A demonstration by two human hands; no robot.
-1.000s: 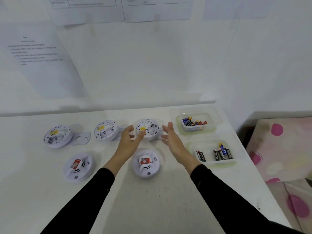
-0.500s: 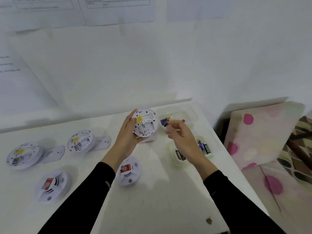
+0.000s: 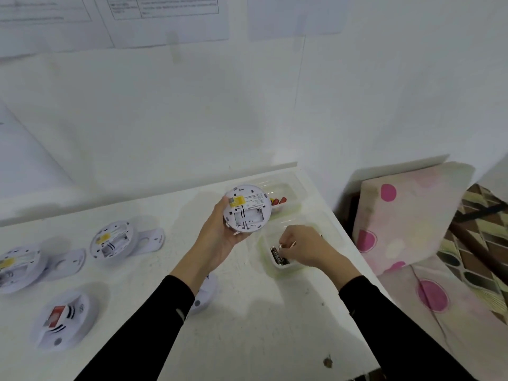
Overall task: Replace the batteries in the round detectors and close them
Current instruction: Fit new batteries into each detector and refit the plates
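Detector point(image 3: 246, 209) held clear of table point(image 3: 247, 325), open battery bay facing up, left hand point(image 3: 217, 240) gripping its rim from 7 o'clock, right hand point(image 3: 305, 250) at its 4 o'clock, pinching battery point(image 3: 276, 255) inside tray point(image 3: 267, 261).

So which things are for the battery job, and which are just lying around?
For the job: open detector in the left hand; right hand in the near battery tub; far battery tub; other detectors on the table.
Just lying about: spotted cushion; wall papers.
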